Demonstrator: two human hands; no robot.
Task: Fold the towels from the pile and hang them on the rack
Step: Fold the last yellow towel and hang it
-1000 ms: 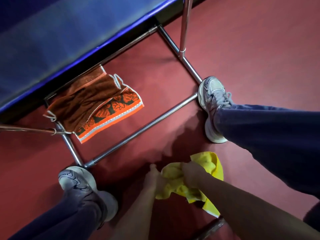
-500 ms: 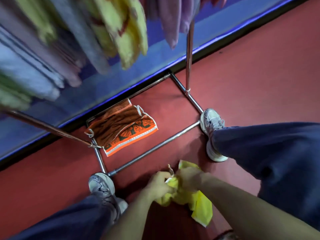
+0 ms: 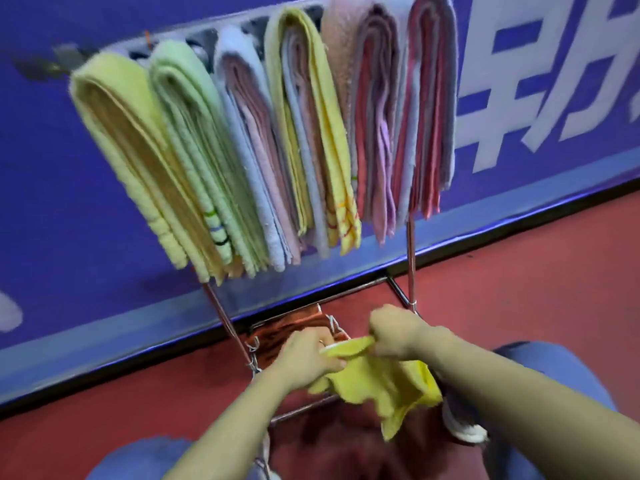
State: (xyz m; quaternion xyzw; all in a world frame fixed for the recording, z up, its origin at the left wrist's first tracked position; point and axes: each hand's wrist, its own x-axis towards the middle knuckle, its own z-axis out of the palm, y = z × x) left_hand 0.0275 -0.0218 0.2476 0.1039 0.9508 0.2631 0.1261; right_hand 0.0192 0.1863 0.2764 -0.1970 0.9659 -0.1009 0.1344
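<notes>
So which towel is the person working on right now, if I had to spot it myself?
Start at the metal rack against the blue wall, hung with folded pastel towels. Look below those towels, in front of the rack's base: the left hand and right hand pinch one bright yellow towel between them. Unlike the hung towels, it is crumpled and off the rack, and the orange-brown towel lies on the floor.

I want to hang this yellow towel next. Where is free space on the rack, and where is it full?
The top bar looks crowded: folded towels hang side by side from its left end to the right post, with no clear gap. The floor right of that post is bare. An orange towel lies inside the base frame. Both hands hold the yellow towel.
</notes>
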